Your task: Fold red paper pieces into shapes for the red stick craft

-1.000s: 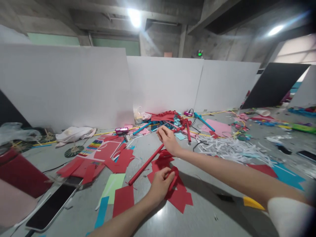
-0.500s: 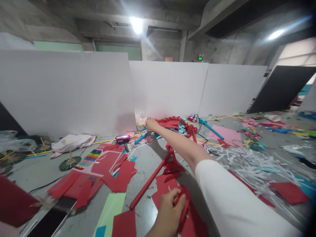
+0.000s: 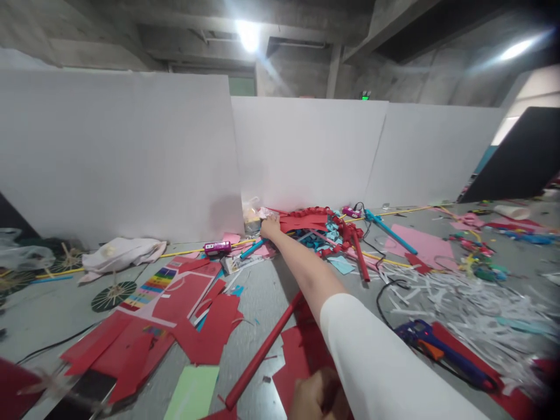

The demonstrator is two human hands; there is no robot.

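Observation:
My right arm in a white sleeve stretches across to the foot of the white boards. My right hand (image 3: 270, 227) has its fingers curled at a pale crumpled wrapper (image 3: 268, 213), beside a small clear bag (image 3: 251, 216); what lies inside the fingers is hidden. At the bottom edge my left hand (image 3: 312, 396) is curled, blurred and partly covered by my right sleeve. It is at cut red paper (image 3: 291, 361), which it pinched a moment ago. A rolled red paper stick (image 3: 262, 350) lies left of my right forearm.
White boards (image 3: 306, 154) stand behind. A red paper chain (image 3: 315, 211), a blue stick (image 3: 391, 230) and a purple can (image 3: 217, 248) lie before them. On the right are a blue glue gun (image 3: 446, 353) and white paper shreds (image 3: 476, 297). Red sheets (image 3: 214, 326) spread left.
The view has shifted, bringing the blue glue gun into sight. My left hand sits lower, partly behind my right sleeve. A pale wrapper now shows at my right fingertips.

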